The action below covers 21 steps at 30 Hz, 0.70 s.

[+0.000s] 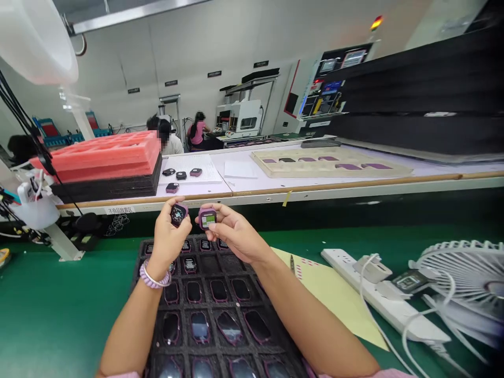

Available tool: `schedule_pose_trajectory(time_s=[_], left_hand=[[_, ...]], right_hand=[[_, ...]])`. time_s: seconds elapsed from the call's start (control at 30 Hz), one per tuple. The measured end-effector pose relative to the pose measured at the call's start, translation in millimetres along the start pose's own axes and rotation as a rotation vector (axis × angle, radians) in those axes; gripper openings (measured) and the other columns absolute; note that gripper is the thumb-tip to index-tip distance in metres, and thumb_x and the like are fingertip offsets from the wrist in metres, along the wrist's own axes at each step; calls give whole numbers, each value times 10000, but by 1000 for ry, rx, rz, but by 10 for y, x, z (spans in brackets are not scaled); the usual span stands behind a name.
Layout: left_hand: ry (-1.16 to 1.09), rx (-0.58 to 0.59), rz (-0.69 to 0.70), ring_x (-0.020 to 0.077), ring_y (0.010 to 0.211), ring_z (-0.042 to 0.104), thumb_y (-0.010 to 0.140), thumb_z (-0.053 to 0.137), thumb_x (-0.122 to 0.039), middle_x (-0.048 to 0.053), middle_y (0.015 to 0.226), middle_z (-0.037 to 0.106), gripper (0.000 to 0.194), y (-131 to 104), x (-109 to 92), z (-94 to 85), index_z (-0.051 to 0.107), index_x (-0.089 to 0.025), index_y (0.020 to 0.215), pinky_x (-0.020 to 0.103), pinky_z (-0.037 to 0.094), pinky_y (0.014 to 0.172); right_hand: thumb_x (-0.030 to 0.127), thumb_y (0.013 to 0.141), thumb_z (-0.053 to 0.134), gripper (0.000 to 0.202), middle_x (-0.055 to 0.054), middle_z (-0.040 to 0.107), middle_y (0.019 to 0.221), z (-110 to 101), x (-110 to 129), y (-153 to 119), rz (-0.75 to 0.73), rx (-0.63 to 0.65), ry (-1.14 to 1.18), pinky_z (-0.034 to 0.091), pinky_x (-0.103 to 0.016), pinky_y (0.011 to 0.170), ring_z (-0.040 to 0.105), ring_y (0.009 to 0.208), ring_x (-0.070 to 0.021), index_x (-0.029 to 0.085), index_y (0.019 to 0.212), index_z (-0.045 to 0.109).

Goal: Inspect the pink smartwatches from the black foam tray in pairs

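My left hand holds up a small watch body with a dark screen in a purple case. My right hand holds a second purple watch body whose screen is lit green and white. Both are raised side by side above a black compartment tray on the green mat. The tray's pockets hold several purple-rimmed watch bodies with dark screens. A purple coil band sits on my left wrist.
A yellow sheet with a pen lies right of the tray, then a white power strip with cables and a white fan. Behind are a raised shelf with loose watch bodies, pink and black foam trays, a beige tray. Two people sit far back.
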<state>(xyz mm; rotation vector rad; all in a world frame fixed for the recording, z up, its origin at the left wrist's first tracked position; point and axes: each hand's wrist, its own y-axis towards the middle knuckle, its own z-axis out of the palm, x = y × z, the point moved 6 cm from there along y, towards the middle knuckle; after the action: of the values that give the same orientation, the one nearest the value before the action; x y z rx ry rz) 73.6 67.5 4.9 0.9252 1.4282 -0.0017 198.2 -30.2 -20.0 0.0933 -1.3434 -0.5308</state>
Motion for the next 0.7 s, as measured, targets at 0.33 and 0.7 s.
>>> schedule_pose_trajectory(time_s=[0.33,0.7], left_hand=[[-23,-7,-34,153,801,541,807,645,-276,13,925,604,415,70,136,-36,591,-199,1212,276,452,801],[3,-72,48,141,776,526,771,653,-288,17,925,619,419,-14,-58,-92,625,-175,1174,267,432,785]], right_hand=[[215,797,746,426,-64,688,1009,45,67,-41,-65,2,-57,482,-285,620,581,638,-128,190,1205,626],[251,743,824,480,-67,709,1023,43,178,-120,-7,14,105,472,-252,609,589,645,-123,209,1178,626]])
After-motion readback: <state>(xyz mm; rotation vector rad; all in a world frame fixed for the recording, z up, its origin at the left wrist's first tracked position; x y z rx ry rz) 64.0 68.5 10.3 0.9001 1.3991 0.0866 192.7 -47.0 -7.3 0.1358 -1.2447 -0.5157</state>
